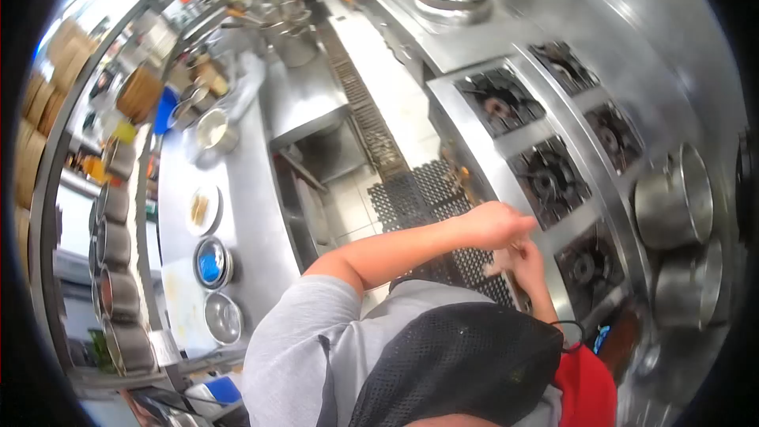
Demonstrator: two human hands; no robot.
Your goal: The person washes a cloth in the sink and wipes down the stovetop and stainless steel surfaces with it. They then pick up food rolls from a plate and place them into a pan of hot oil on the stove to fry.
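My left hand reaches across from the left, its fingers curled closed just over the front edge of the stove. Close below it, my right hand is also closed, with its fingertips near or touching the left hand. A small pale patch shows beside the right fingers, too blurred to name. What either hand holds, if anything, is hidden. The nearest gas burners lie just beyond the hands, and another burner is to their right.
Large metal pots stand right of the stove. On the left, a steel counter carries a plate with food, a bowl with blue contents and a metal bowl. A black perforated mat covers part of the floor.
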